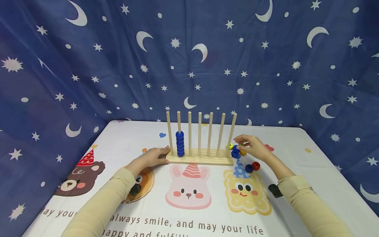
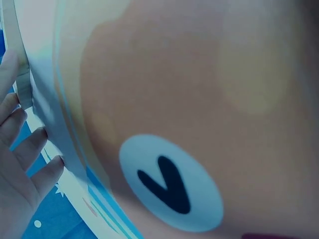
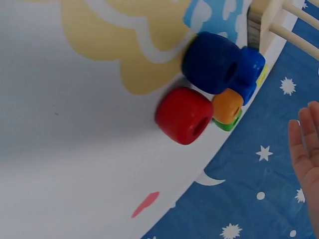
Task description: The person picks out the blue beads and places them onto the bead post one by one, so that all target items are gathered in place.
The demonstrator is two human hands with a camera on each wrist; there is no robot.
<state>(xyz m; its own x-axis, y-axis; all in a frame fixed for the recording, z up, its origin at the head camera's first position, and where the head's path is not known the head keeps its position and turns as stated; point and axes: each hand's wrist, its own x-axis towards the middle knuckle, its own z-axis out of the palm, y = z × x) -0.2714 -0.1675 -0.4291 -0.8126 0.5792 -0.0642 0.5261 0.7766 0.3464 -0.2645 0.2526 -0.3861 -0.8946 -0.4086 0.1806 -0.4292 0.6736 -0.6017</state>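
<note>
A wooden peg stand [image 1: 199, 160] with several upright rods sits mid-table. Blue beads [image 1: 180, 144] are stacked on its second rod from the left. My left hand [image 1: 152, 157] grips the left end of the base, thumb toward the front edge. In the left wrist view, its other fingers spread out beside the wood [image 2: 24, 89]. Past the right end, my right hand [image 1: 251, 146] hovers over loose beads with fingers loosely bent. Under it lie blue beads [image 1: 235, 153], an orange bead [image 1: 243, 152] and a yellow bead [image 1: 230, 146]; a green bead [image 3: 228, 124] is partly hidden.
Closer to the front right lie a dark blue bead [image 1: 249, 168] and a red bead [image 1: 256, 165], side by side. A white cloth [image 1: 225, 194] printed with cartoon animals covers the table. Behind and beside it hangs a blue curtain [image 1: 165, 65] with moons and stars.
</note>
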